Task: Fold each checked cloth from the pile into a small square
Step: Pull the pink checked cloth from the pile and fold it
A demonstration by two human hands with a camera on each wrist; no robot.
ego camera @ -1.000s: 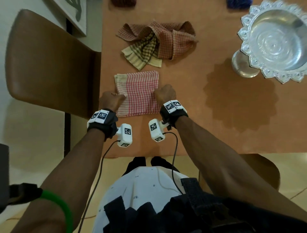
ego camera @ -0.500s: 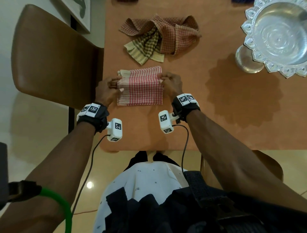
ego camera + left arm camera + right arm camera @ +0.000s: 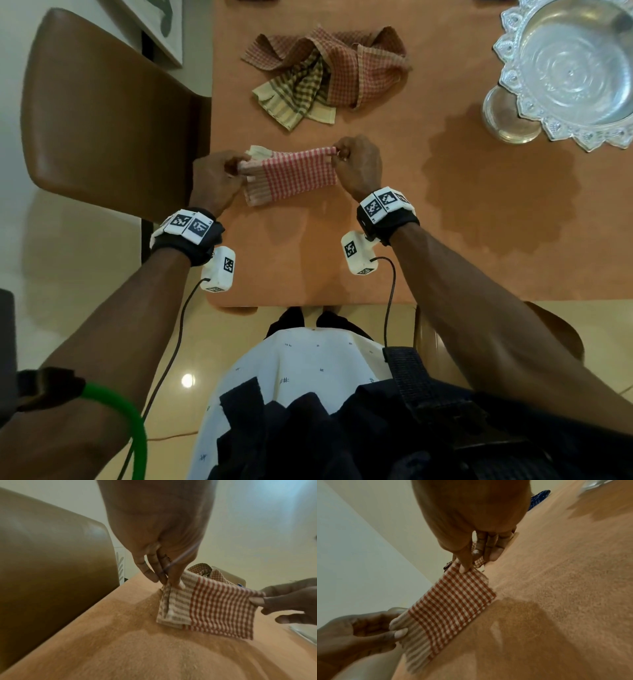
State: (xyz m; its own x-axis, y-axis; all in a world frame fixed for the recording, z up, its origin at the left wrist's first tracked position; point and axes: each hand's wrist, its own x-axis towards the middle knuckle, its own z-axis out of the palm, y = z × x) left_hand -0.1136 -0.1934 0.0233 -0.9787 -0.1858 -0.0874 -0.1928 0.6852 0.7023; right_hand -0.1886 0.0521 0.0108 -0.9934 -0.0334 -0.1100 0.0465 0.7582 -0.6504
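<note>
A folded red-and-white checked cloth (image 3: 291,174) hangs a little above the orange table (image 3: 342,246), stretched between both hands. My left hand (image 3: 236,168) pinches its left top corner, at the pale striped border (image 3: 173,585). At the right top corner my right hand (image 3: 337,152) pinches the cloth (image 3: 453,597) between thumb and fingers (image 3: 465,566). The lower edge of the cloth (image 3: 214,608) touches or nearly touches the table. Behind it lies the pile (image 3: 325,72), a crumpled brown-red checked cloth over an olive-and-cream one.
A silver scalloped bowl on a foot (image 3: 568,68) stands at the table's back right. A brown chair (image 3: 102,130) is against the table's left side. A blue cloth (image 3: 537,499) lies at the far edge. The table's near edge (image 3: 308,301) is close to my body.
Both hands moved from the cloth's near corners to its far corners, pinched them and lifted that edge. The cloth went from lying flat to hanging as a narrower band.
</note>
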